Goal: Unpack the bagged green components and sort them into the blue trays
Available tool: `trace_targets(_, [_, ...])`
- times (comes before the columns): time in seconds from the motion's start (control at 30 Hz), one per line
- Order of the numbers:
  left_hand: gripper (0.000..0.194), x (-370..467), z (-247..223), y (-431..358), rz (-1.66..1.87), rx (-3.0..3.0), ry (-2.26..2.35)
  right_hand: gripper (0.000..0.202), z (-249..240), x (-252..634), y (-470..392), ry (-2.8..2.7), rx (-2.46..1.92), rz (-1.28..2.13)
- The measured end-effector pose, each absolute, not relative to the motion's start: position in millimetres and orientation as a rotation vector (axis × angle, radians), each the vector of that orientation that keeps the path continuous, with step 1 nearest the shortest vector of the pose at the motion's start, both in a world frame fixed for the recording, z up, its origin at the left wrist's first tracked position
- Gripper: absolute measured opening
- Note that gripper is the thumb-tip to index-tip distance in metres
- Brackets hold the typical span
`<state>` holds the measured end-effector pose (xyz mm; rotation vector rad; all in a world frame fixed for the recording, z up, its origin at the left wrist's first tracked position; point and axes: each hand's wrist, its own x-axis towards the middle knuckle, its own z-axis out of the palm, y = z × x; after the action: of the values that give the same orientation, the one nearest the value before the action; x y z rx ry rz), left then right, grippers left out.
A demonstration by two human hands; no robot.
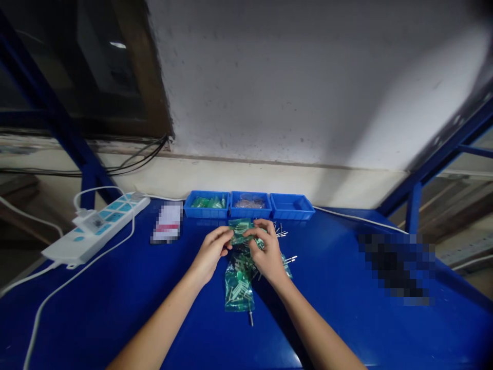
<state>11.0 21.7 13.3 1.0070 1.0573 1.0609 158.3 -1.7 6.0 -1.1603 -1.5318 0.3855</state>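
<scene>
A small green plastic bag (241,226) with slim metal pieces inside is stretched between both hands. My left hand (213,251) pinches its left edge, fingers together. On its right side, my right hand (265,248) grips the bag with thumb and curled fingers. Below the hands lies a larger green bag (239,292) filled with similar metal pieces, flat on the blue table. Loose metal pins (290,260) stick out to the right of my right hand, partly hidden by it. A single pin (251,318) rests under the larger bag's lower edge.
Along the wall stand a blue bin with green bags (207,213), a blue bin with small metal pieces (250,211) and an empty blue bin (292,214). A white power strip (92,231) with cables lies left. Blurred items lie on both sides.
</scene>
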Motion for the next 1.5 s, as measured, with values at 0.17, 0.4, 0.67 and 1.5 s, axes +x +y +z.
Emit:
trace_targets(0.17, [0.018,10.5,10.3,22.0,1.235,1.336,1.066,0.023,2.9,159.7,1.1,-1.405,-1.255,0.529])
trace_targets(0.4, [0.015,7.2,14.2,19.0,1.33,2.017,1.136,0.041,8.2,158.6,6.0,-1.054,-1.054,1.169])
trace_targets(0.67, [0.022,7.8,14.4,18.2,1.261,2.046,1.1,0.018,7.8,158.1,3.4,-1.228,-1.119,0.833])
trace_targets(1.5, [0.019,7.7,10.8,20.2,1.389,1.867,1.121,0.037,9.6,162.0,5.1,-1.173,-1.147,1.047])
